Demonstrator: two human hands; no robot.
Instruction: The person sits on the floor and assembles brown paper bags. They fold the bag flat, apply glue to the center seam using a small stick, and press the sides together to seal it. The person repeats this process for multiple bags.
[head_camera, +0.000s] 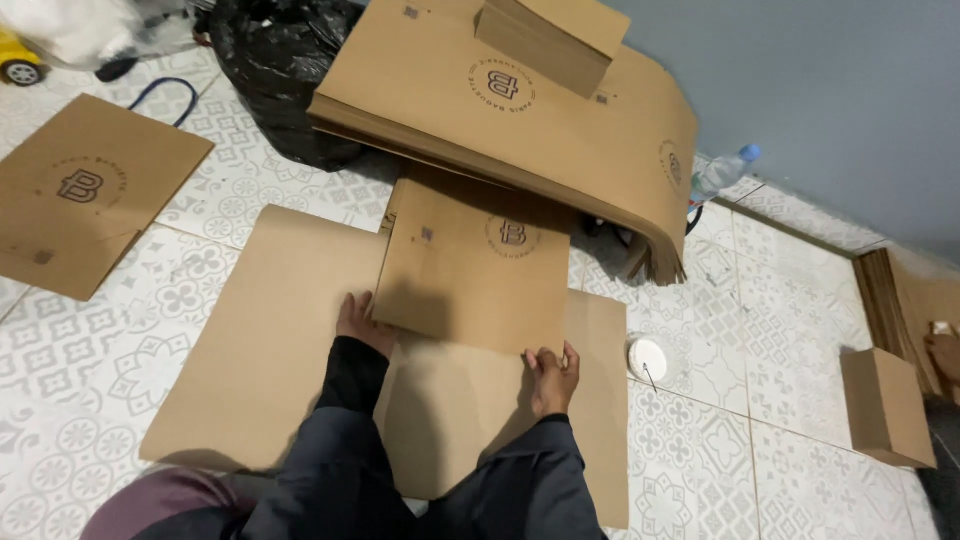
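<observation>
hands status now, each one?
Left hand: grip closed on the flat paper bag's bottom left corner.
Right hand: grip closed on its bottom right corner.

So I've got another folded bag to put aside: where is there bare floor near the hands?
Bare patterned floor tile lies left of the large flat cardboard sheet, and more between the small white round lid and the small brown cardboard box. Ahead it is crowded: the tall stack of brown paper bags and the black plastic sack.
</observation>
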